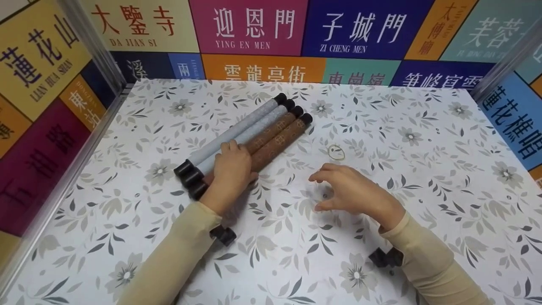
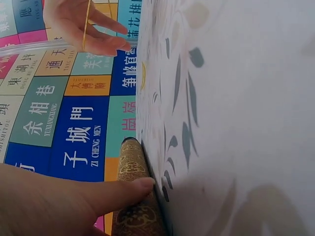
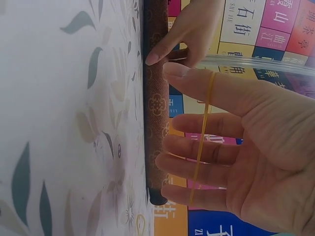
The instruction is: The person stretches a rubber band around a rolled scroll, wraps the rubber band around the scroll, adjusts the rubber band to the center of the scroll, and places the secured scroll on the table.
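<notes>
Two pale grey scrolls (image 1: 241, 126) and two brown patterned scrolls (image 1: 288, 134), all with black end knobs, lie side by side at a slant on the table. My left hand (image 1: 233, 163) grips them near their lower ends; the thumb lies along the outer brown scroll and the fingers reach over the top. My right hand (image 1: 349, 190) is held apart from the scrolls, to their right, fingers spread. A yellow rubber band (image 3: 202, 142) is stretched around its thumb and fingers, as the right wrist view shows.
Another yellow rubber band (image 1: 336, 159) lies on the flower-patterned tabletop (image 1: 292, 245), beyond my right hand. Panels with coloured signs (image 1: 250, 25) stand along the back and both sides. Small black devices (image 1: 223, 235) sit under both wrists.
</notes>
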A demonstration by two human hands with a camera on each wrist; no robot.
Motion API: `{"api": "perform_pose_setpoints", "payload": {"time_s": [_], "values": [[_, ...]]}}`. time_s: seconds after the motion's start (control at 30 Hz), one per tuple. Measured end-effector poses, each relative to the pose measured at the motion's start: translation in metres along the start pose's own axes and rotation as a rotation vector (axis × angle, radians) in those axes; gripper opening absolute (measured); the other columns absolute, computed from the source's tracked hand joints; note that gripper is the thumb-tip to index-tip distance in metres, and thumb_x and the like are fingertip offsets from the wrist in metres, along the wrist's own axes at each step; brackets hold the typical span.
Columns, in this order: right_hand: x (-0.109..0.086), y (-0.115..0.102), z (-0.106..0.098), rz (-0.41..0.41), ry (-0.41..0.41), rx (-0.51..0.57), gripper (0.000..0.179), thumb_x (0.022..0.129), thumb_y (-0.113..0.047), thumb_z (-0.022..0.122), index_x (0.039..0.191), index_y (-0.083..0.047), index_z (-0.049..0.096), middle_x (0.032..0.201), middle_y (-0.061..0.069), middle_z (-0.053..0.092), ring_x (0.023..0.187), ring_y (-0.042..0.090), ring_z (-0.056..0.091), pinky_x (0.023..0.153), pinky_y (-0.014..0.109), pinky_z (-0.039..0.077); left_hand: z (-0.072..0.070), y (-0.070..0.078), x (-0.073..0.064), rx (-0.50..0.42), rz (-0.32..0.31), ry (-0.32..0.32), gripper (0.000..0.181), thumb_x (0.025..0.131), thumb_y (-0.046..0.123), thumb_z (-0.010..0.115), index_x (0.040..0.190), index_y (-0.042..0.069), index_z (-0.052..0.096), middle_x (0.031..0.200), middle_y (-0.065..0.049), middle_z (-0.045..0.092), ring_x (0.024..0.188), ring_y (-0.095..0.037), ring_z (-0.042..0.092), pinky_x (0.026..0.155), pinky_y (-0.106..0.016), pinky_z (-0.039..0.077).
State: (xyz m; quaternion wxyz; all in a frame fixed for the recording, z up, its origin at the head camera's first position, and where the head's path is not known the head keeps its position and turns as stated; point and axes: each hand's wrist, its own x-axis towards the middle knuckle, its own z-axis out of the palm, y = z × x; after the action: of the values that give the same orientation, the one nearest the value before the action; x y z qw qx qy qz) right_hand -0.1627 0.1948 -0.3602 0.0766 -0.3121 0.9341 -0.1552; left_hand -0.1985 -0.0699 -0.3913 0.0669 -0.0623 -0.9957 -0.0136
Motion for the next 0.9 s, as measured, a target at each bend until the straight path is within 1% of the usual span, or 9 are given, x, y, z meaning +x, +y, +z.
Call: {"api": "perform_pose_setpoints", "payload": {"time_s": [0.1, 0.23, 0.4, 0.5, 0.6, 0.77, 0.9], "values": [[0.0, 0.001, 0.0, 0.019, -0.007, -0.002, 0.061, 0.072, -0.033, 0.086, 0.124, -0.008, 0.066, 0.118, 0.008, 0.066, 0.101, 0.026, 0.063, 0.09, 0.041, 0.052, 0.0, -0.001, 0.0, -0.015, 0.003, -0.006, 0.076, 0.072, 0.047, 0.085, 0.115, -0.011, 0.06, 0.11, -0.023, 0.057, 0.107, -0.037, 0.055, 0.077, -0.045, 0.058], [0.001, 0.002, 0.0, 0.044, -0.01, -0.004, 0.06, 0.073, -0.032, 0.086, 0.124, -0.008, 0.066, 0.12, 0.008, 0.066, 0.105, 0.027, 0.063, 0.093, 0.043, 0.052, -0.002, -0.001, 0.0, -0.071, 0.014, -0.025, 0.074, 0.07, 0.044, 0.086, 0.112, -0.012, 0.059, 0.112, -0.025, 0.055, 0.11, -0.039, 0.052, 0.077, -0.047, 0.058], [0.001, 0.003, 0.001, 0.043, -0.004, -0.02, 0.06, 0.073, -0.032, 0.086, 0.124, -0.008, 0.067, 0.12, 0.009, 0.066, 0.106, 0.026, 0.063, 0.095, 0.043, 0.052, -0.004, -0.002, -0.002, -0.149, 0.018, -0.046, 0.071, 0.069, 0.038, 0.088, 0.11, -0.013, 0.059, 0.116, -0.027, 0.052, 0.114, -0.041, 0.048, 0.078, -0.049, 0.059], [0.001, 0.004, 0.001, 0.029, 0.015, -0.022, 0.059, 0.072, -0.031, 0.087, 0.123, -0.007, 0.067, 0.118, 0.009, 0.067, 0.104, 0.026, 0.063, 0.093, 0.042, 0.052, -0.006, -0.002, -0.002, -0.167, 0.016, -0.083, 0.071, 0.07, 0.037, 0.087, 0.113, -0.012, 0.058, 0.118, -0.028, 0.051, 0.116, -0.042, 0.048, 0.081, -0.05, 0.058], [0.001, 0.005, 0.001, 0.018, 0.032, -0.021, 0.059, 0.072, -0.03, 0.087, 0.122, -0.006, 0.068, 0.116, 0.009, 0.067, 0.1, 0.026, 0.064, 0.09, 0.042, 0.053, -0.008, -0.002, -0.003, -0.162, 0.021, -0.131, 0.074, 0.071, 0.037, 0.087, 0.118, -0.01, 0.055, 0.118, -0.027, 0.054, 0.114, -0.042, 0.052, 0.084, -0.05, 0.057], [0.001, 0.007, 0.0, 0.017, 0.039, -0.012, 0.059, 0.072, -0.031, 0.087, 0.121, -0.006, 0.068, 0.115, 0.009, 0.068, 0.097, 0.026, 0.064, 0.088, 0.041, 0.054, -0.014, -0.002, -0.006, -0.168, 0.063, -0.186, 0.073, 0.069, 0.032, 0.087, 0.118, -0.007, 0.05, 0.113, -0.024, 0.061, 0.106, -0.039, 0.059, 0.086, -0.051, 0.055], [0.002, 0.009, -0.001, 0.026, 0.041, -0.012, 0.059, 0.072, -0.031, 0.087, 0.121, -0.005, 0.068, 0.116, 0.011, 0.067, 0.101, 0.028, 0.064, 0.092, 0.043, 0.053, -0.018, -0.001, -0.008, -0.191, 0.096, -0.216, 0.07, 0.068, 0.026, 0.087, 0.118, -0.004, 0.049, 0.115, -0.022, 0.061, 0.107, -0.04, 0.059, 0.085, -0.052, 0.056]]}}
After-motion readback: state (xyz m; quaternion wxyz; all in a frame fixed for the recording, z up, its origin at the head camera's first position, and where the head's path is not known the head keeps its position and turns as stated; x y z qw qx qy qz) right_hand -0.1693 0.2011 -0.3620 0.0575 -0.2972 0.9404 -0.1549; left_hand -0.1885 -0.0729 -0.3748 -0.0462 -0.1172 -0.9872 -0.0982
